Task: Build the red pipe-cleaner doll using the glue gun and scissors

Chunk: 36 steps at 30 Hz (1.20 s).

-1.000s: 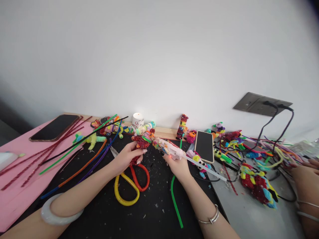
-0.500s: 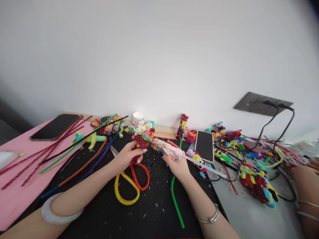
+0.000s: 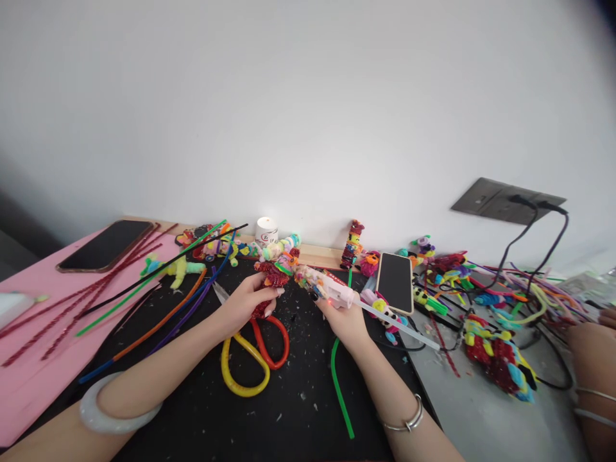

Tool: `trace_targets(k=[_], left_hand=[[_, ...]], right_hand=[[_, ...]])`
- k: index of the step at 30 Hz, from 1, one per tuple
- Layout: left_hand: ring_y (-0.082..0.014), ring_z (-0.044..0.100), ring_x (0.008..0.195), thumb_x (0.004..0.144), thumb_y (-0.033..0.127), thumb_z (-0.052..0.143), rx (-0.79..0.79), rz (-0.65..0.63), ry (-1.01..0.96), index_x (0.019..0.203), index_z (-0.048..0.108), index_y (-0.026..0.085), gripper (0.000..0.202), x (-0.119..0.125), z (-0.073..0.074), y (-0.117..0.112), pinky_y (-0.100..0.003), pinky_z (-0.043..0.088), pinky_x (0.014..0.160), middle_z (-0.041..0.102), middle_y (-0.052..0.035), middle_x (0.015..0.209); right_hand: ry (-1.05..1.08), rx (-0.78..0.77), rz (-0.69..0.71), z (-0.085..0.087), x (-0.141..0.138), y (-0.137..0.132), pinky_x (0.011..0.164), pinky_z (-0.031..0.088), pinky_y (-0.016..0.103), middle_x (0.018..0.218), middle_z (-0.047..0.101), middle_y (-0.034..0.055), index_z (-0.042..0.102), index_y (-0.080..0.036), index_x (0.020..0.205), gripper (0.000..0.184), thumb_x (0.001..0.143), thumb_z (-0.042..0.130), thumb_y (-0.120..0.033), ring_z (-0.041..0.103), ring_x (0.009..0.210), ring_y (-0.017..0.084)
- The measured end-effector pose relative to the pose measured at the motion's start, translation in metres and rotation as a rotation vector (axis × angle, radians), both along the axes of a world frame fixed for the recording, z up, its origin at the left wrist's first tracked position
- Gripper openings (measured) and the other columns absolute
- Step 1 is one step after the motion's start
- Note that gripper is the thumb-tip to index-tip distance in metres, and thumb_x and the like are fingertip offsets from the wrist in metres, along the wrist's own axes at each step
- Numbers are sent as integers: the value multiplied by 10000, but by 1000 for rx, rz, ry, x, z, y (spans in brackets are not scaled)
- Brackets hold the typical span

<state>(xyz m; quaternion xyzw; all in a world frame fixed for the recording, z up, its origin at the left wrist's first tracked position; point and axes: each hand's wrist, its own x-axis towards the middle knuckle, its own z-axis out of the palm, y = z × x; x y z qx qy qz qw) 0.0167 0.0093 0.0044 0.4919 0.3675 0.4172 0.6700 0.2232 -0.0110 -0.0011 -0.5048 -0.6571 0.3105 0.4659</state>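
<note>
My left hand (image 3: 248, 301) is closed around a dark red tinsel pipe-cleaner figure (image 3: 274, 274) with yellow and orange parts at its top. Facing it, my right hand (image 3: 342, 317) grips a white hot glue gun (image 3: 337, 292), whose small red light glows near my fingers. The gun's nozzle end is crusted with colourful bits and points at the figure; whether they touch, I cannot tell. A long clear glue stick (image 3: 399, 324) sticks out of the gun's back. Below my left hand lie scissors with yellow and red handles (image 3: 245, 378). A green pipe cleaner (image 3: 341, 391) lies under my right wrist.
On the left, a phone (image 3: 106, 246) and red tinsel stems (image 3: 81, 292) rest on pink paper (image 3: 29, 391). A paper cup (image 3: 266, 231) stands by the wall. Another phone (image 3: 394, 282), finished figures (image 3: 500, 359) and cables lie right, near another person's hand (image 3: 591, 346).
The glue gun and its glue stick have shifted very slightly to the right and down. My left hand stays in place. The other person's hand at the right edge has moved a little.
</note>
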Motion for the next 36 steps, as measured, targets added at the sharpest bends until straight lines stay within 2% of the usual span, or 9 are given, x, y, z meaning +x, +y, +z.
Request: trace_targets(k=[4,9,14,17,21,26,31,33,36], left_hand=[[-75,394,390,756,278,644,-4,-5,-2,751,489,176,186,0,1,0,-234,235,455,471,77,420],[-73,383,385,752,263,653,-1,29,-20,721,481,177,194,1,3,0,-234,244,461,457,81,410],[-65,393,395,737,260,669,-9,72,-69,715,460,182,225,2,3,0,-228,271,462,452,93,460],[-69,392,399,744,260,662,13,114,-71,724,460,186,216,1,-1,2,-231,284,471,458,91,451],[-82,407,416,776,258,630,56,169,-56,745,482,185,168,-1,-6,3,-239,305,499,480,82,429],[-89,424,430,762,264,638,54,203,-53,744,494,185,165,-1,-3,2,-243,318,513,488,78,442],[-94,424,423,753,268,640,55,205,-47,746,511,183,156,0,-1,1,-244,316,504,481,76,439],[-95,426,422,750,267,641,56,200,-49,750,516,182,151,0,-1,1,-246,318,501,478,77,444],[-93,426,420,749,266,643,59,194,-52,750,510,184,156,0,-3,1,-246,316,500,479,80,452]], right_hand=[[6,-1,-2,2,0,0,836,539,380,988,731,77,702,-170,985,256,757,624,-258,660,977,270],[-38,-22,17,3,0,-2,824,538,384,933,736,58,704,-185,980,276,721,636,-250,662,934,264],[-82,1,-122,6,5,-1,756,526,344,873,722,49,694,-199,964,249,756,591,-290,659,830,240],[-238,31,-234,7,9,4,793,491,349,985,692,64,619,-198,1089,308,802,549,-287,639,888,239],[-572,78,-304,4,12,8,865,436,413,1181,588,167,452,-117,1287,438,859,438,-211,556,1061,290],[-905,20,-421,-1,9,5,808,402,505,1115,578,206,420,-99,1357,543,814,392,-97,501,1005,364],[-859,43,-398,1,9,3,871,369,541,1222,523,181,498,-150,1277,587,705,434,-33,421,1113,370],[-771,145,-353,5,9,3,912,363,522,1234,504,151,550,-183,1203,475,743,485,-81,399,1146,342],[-697,302,-113,12,6,-1,939,368,443,1153,528,87,651,-236,1009,215,826,561,-168,426,1116,279]])
